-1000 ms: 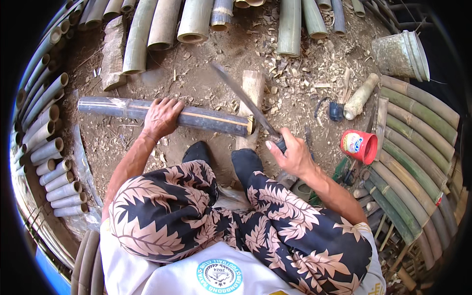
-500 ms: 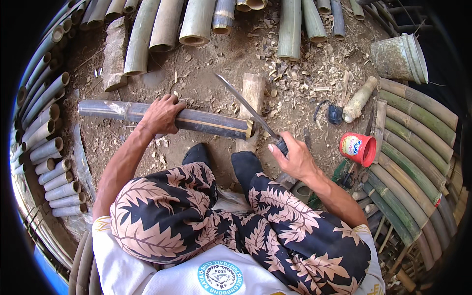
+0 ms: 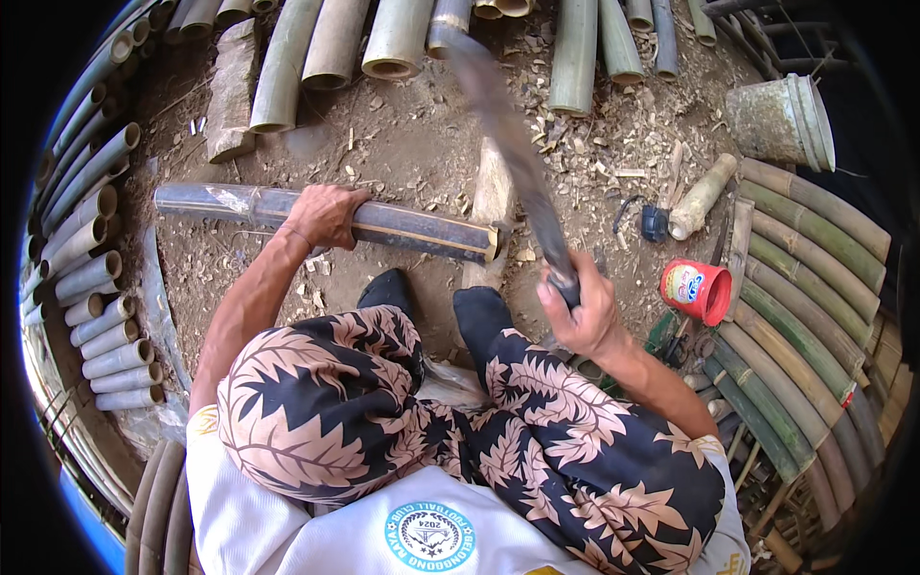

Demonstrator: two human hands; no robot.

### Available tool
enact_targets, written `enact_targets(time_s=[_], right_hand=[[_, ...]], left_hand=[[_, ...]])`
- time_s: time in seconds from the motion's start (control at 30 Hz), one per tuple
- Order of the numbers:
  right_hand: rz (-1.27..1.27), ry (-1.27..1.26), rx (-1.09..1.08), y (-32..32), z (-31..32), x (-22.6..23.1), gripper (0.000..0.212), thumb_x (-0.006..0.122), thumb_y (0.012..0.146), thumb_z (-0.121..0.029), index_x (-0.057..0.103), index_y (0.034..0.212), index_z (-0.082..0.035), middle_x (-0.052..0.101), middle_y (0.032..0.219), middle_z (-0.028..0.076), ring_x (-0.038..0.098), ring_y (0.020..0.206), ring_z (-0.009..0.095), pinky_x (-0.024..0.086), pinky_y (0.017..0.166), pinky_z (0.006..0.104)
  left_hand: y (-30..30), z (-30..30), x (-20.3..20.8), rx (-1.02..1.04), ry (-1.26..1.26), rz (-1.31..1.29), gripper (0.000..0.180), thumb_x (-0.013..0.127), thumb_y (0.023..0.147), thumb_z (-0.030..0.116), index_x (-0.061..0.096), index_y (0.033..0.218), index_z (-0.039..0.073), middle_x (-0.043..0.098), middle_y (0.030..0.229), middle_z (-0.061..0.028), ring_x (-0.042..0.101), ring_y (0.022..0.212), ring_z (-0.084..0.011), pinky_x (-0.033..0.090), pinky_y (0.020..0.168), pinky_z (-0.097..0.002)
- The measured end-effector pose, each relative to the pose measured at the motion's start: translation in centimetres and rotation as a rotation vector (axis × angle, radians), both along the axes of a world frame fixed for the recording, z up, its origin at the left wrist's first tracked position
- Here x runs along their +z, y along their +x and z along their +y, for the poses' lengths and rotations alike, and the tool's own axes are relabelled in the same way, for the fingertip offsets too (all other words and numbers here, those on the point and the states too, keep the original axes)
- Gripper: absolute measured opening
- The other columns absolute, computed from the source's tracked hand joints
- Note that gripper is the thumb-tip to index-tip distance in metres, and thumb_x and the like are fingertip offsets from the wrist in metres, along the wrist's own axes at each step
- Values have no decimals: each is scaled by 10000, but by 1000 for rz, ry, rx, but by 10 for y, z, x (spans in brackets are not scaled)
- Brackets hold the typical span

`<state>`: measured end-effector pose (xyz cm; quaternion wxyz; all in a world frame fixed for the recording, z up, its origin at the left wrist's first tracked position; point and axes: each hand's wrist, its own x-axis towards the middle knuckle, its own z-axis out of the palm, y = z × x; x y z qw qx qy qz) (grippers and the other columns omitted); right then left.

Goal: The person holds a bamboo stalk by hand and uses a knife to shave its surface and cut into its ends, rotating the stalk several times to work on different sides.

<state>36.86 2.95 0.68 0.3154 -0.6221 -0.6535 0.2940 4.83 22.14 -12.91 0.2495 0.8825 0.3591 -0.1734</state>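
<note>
A dark bamboo pole (image 3: 412, 228) lies crosswise in front of my feet, with a pale strip along its length. My left hand (image 3: 324, 217) is closed round its middle. The pole's right end rests on a pale wooden block (image 3: 494, 187) on the ground. My right hand (image 3: 583, 309) grips the dark handle of a machete (image 3: 522, 158). The blade is raised, blurred by motion, and points up and away past the pole's right end, apart from it.
Bamboo poles (image 3: 398, 38) line the far side, with more stacks at left (image 3: 115, 331) and right (image 3: 815, 287). To the right are a red container (image 3: 698, 291), a dirty white bucket (image 3: 781, 120), a short bamboo piece (image 3: 702, 198) and a small black object (image 3: 655, 223). Wood chips litter the dirt.
My right hand has lifted the machete, its blade rising closer to view and turning more upright. My left hand stays on the bamboo pole, which has barely moved.
</note>
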Motion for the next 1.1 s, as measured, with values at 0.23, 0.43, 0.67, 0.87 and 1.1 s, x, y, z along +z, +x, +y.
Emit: enact_targets(time_s=[0.23,0.43,0.67,0.87,1.1], right_hand=[[-325,-576,67,45,-23,-60,295,653,935,-268,524,981,-7,642,684,244,684,670,456,529,590,510],[-176,-67,47,16,-15,-34,335,635,952,-300,527,992,15,609,628,174,661,556,320,516,510,426],[-198,-458,58,27,-8,-25,377,631,955,-332,510,984,24,612,654,177,652,554,353,512,522,437],[-376,-378,82,40,-41,-65,310,619,952,-262,520,1066,8,642,684,211,662,630,439,536,594,461],[-135,-253,16,16,-10,-13,273,643,936,-199,537,1068,15,611,634,164,635,559,368,519,577,414]], left_hand=[[3,1,-6,-2,48,-28,547,800,543,216,634,1058,137,685,973,-110,675,920,-334,542,775,-451],[3,-12,-3,-15,102,-68,547,778,594,190,610,1113,139,665,1004,-80,652,1006,-293,517,853,-429],[-9,-32,-20,36,313,-168,544,793,609,185,588,1111,144,640,971,-50,623,995,-265,486,869,-434],[-2,-34,-18,31,302,-153,512,782,655,196,586,1126,149,647,986,-45,621,1018,-256,480,868,-447],[-8,-40,-19,45,315,-151,498,786,674,208,585,1126,153,643,992,-44,625,1017,-249,476,862,-450]])
